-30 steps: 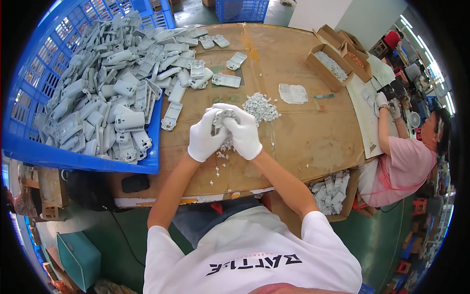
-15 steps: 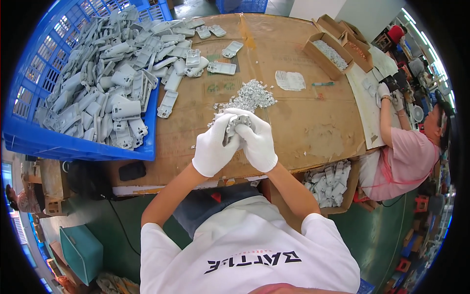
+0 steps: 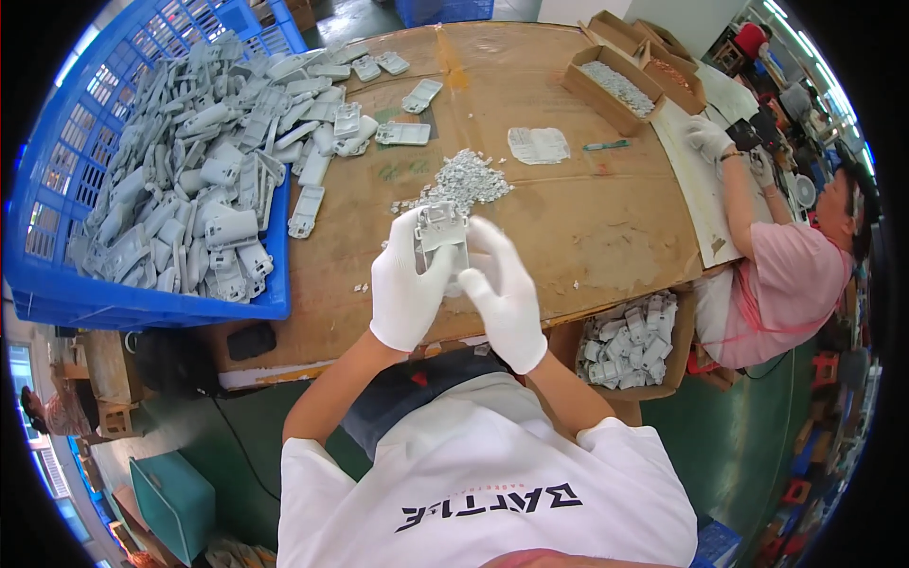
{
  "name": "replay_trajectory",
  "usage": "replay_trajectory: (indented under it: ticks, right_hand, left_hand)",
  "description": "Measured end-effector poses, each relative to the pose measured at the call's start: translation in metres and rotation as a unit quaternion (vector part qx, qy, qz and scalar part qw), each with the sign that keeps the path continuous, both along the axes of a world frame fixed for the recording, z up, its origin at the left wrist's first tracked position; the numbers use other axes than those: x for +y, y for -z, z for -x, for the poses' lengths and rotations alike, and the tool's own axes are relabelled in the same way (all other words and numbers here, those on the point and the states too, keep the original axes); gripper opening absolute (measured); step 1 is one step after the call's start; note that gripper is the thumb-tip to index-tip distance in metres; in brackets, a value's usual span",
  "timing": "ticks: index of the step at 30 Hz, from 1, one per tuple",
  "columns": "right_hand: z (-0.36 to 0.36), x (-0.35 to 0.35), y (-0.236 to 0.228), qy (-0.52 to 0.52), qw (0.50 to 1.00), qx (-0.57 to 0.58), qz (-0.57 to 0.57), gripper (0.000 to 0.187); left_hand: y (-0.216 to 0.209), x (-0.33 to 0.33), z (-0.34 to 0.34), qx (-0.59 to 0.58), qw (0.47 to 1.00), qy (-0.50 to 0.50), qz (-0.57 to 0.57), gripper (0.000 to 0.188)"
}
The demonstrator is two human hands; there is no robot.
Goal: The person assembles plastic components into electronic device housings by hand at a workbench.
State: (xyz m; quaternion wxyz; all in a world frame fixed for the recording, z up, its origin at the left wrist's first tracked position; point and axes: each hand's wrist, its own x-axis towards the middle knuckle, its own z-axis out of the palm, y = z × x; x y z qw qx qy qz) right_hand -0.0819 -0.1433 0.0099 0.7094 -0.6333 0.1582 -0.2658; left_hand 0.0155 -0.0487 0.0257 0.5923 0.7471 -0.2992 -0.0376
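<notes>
In my gloved left hand (image 3: 405, 295) is a light grey plastic housing (image 3: 441, 221), its hollow side up, with my thumb lying across the inside. My gloved right hand (image 3: 509, 308) is at the housing's right edge, fingers apart and curved. Whether its thumb touches the housing I cannot tell. Just beyond the housing lies a heap of small whitish pieces (image 3: 472, 182) on the cardboard-covered table (image 3: 606, 227). More grey housings (image 3: 402, 133) lie loose past my left hand, some with the hollow side up.
A blue crate (image 3: 161, 301) heaped with grey housings stands at the left. Farther right are a paper slip (image 3: 539, 146), a pen (image 3: 606, 146) and a cardboard box of small parts (image 3: 615, 90). An open carton of white parts (image 3: 630, 346) sits below the table's right edge. A co-worker (image 3: 795, 284) works at right.
My right hand has loosened from the housing and moved a little right, its fingers spreading. The housing now shows its hollow side in my left hand. The whole view has shifted slightly.
</notes>
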Motion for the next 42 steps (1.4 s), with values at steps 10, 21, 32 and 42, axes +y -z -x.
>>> replay_trajectory:
  ticks: [10,21,32,42]
  right_hand:
    - [0.039,-0.198,0.08,0.268,0.845,0.233,0.399,0.022]
    - [0.016,-0.249,0.063,0.225,0.718,0.188,0.631,0.03]
    - [-0.075,-0.18,0.091,0.038,0.82,0.175,0.543,0.01]
    - [-0.062,-0.159,0.061,0.009,0.737,0.342,0.583,0.006]
  left_hand:
    - [0.042,0.032,-0.095,-0.332,0.814,-0.18,-0.441,0.036]
    - [0.064,0.058,-0.124,-0.227,0.784,-0.123,-0.565,0.03]
    - [0.052,0.068,-0.156,-0.369,0.76,-0.028,-0.534,0.006]
    - [0.072,0.076,-0.151,-0.176,0.865,-0.089,-0.461,0.021]
